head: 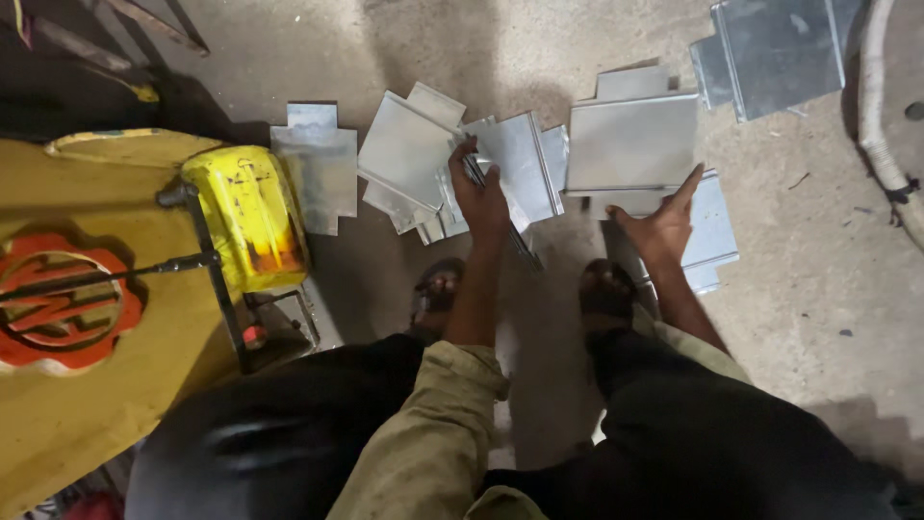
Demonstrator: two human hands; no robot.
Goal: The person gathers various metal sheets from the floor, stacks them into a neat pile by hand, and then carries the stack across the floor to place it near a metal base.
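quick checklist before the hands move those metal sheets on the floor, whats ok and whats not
1. Left hand has a grip on a sheet: ok, its fingers curl over the edge.
2. Right hand has a grip: not ok, it lies flat on the stacked sheets.
3. Hands protected from cut edges: not ok, both are bare.
4. Feet clear of the metal: not ok, the sandalled feet stand right at the pile.
5. Yellow machine clear of the sheets: ok, it sits to the left, apart.
6. Sheets separated: cannot tell, they overlap.
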